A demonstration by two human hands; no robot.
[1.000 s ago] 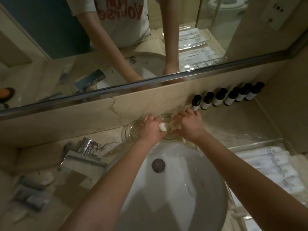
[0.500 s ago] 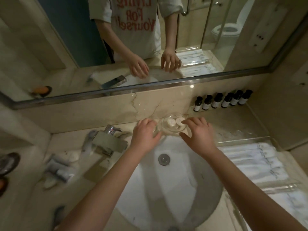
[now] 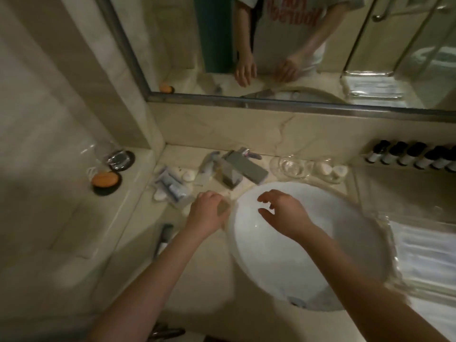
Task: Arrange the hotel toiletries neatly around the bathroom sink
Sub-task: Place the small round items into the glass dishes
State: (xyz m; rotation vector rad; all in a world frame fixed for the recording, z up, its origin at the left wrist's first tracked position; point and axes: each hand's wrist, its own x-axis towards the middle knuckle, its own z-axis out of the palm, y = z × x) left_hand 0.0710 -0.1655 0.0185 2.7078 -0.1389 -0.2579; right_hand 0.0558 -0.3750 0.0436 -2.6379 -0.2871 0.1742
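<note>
A white round sink (image 3: 308, 255) is set in a beige marble counter. Behind it stand two clear glass dishes: an empty one (image 3: 290, 166) and one with small white soaps (image 3: 329, 170). Several dark mini bottles (image 3: 409, 156) line the back wall at right. A loose pile of wrapped toiletries and small tubes (image 3: 172, 185) lies left of the faucet (image 3: 243, 170). My left hand (image 3: 209, 212) hovers over the counter beside the sink rim, fingers relaxed, holding nothing. My right hand (image 3: 283, 211) is open above the basin, fingers spread.
A ledge at left carries an orange object on a black coaster (image 3: 106, 180) and an upturned glass on a coaster (image 3: 118, 157). A dark slim item (image 3: 164, 236) lies on the front counter. A clear tray of white folded towels (image 3: 424, 250) sits at right. The mirror (image 3: 296, 45) hangs behind.
Both hands have left the soap dish and drawn back and leftward, now empty. The view has swung left, bringing the toiletry pile and left ledge into sight.
</note>
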